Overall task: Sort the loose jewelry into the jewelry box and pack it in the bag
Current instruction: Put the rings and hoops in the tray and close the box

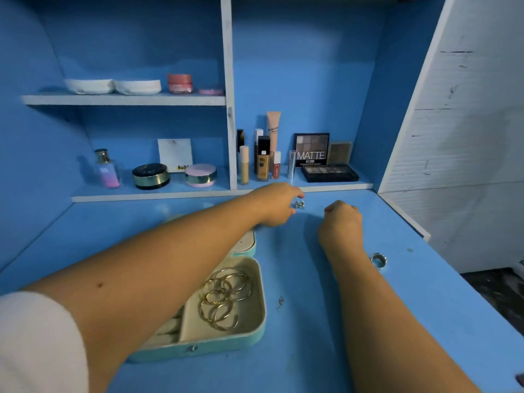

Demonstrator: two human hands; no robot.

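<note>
My left hand (276, 205) brackets the earring (299, 204) at 12 o'clock; I cannot tell if it pinches. My right hand (341, 222) is curled, contents hidden. A ring (379, 260) lies at its 4 o'clock, the box (226, 348) at 7.

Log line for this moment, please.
left hand: reaching small silver piece | right hand: curled, contents hidden | jewelry box: open, gold hoops inside | silver ring: loose on desk

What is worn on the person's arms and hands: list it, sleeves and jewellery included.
A loose white fabric sleeve covers the upper left arm; the forearm below is bare, with one small dark spot. The right arm shows no sleeve in view. Neither left hand nor right hand shows a ring, watch or bracelet from this side.
</note>
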